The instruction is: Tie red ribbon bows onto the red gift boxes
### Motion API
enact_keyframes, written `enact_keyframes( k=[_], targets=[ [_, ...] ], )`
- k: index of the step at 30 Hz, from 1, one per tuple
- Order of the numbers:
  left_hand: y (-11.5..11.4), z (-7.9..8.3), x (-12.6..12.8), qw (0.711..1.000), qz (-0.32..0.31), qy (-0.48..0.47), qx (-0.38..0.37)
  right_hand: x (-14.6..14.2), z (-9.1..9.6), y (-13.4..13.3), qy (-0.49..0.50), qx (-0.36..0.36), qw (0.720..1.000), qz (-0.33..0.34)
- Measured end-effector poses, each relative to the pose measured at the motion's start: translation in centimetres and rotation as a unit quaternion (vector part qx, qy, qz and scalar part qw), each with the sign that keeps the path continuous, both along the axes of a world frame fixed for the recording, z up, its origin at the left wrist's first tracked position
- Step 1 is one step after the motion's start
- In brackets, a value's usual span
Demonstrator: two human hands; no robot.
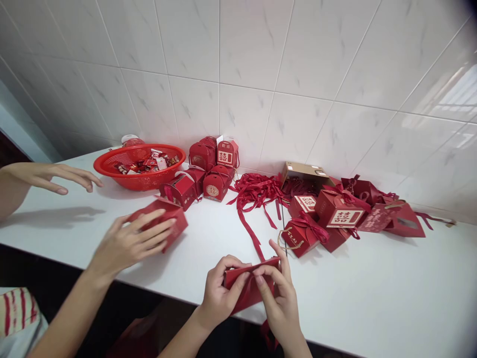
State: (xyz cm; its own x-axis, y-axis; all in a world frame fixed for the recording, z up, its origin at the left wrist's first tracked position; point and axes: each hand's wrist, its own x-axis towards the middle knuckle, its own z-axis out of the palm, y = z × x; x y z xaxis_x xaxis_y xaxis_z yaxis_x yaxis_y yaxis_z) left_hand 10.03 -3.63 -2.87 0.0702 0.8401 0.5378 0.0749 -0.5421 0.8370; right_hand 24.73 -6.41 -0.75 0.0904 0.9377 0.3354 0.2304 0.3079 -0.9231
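Observation:
Both my hands are at the table's front edge, closed on a flat, unfolded red paper box (249, 293). My left hand (218, 293) pinches its left end with thumb and fingers. Gripping its right end is my right hand (282, 298), fingertips pressed on the top fold. A red ribbon (253, 236) trails from the pile behind down to the box. To my left, a co-worker's hand (128, 243) rests on another red box (175, 221), and that person's other hand (52, 176) hovers open above the table.
A red basket (112, 166) of sweets stands at the back left, with several finished red boxes (208, 171) beside it. A heap of red ribbons (259, 189), a brown cardboard box (303, 171) and more red boxes (341, 211) lie on the white table (372, 288) by the tiled wall.

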Motion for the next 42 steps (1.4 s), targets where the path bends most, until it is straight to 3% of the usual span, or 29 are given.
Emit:
enact_keyframes(
  k=[5, 11, 15, 17, 20, 23, 27, 32, 37, 42],
  targets=[
    [0.0, -0.1, -0.1, 1.0, -0.005, 0.002, -0.013, -0.3, -0.2, 0.2, -0.004, 0.019, 1.0, -0.012],
    [-0.1, 0.0, -0.5, 0.999, -0.021, 0.009, -0.031, -0.8, -1.6, 1.5, 0.018, 0.111, 0.991, -0.079],
    [-0.1, 0.1, -1.1, 0.997, -0.066, 0.032, -0.024, -0.8, -1.8, 2.4, 0.008, 0.139, 0.989, -0.05],
    [-0.2, -0.1, -1.5, 0.998, -0.038, 0.051, -0.02, -0.8, -1.7, 2.7, -0.001, 0.147, 0.988, -0.05],
    [-0.4, -0.5, -2.0, 0.994, 0.08, 0.051, -0.051, -0.8, -1.4, 2.9, -0.007, 0.154, 0.986, -0.063],
    [-0.5, -0.4, -3.0, 0.985, 0.098, 0.102, -0.103, -0.9, -1.5, 3.0, -0.01, 0.16, 0.985, -0.062],
    [-0.6, 0.8, -4.9, 0.982, 0.072, 0.153, -0.078, -1.0, -1.7, 3.0, -0.014, 0.171, 0.983, -0.068],
    [-1.5, 3.6, -5.6, 0.998, 0.035, 0.018, -0.059, -1.2, -1.5, 2.6, -0.019, 0.184, 0.983, -0.018],
    [-2.2, 5.9, -4.6, 0.986, 0.098, -0.12, -0.069, -1.5, -1.0, 1.3, -0.007, 0.177, 0.981, 0.079],
    [-1.5, 6.9, -5.3, 0.999, 0.022, -0.012, -0.038, -1.4, -1.0, 0.5, 0.004, 0.179, 0.977, 0.117]
  ],
)
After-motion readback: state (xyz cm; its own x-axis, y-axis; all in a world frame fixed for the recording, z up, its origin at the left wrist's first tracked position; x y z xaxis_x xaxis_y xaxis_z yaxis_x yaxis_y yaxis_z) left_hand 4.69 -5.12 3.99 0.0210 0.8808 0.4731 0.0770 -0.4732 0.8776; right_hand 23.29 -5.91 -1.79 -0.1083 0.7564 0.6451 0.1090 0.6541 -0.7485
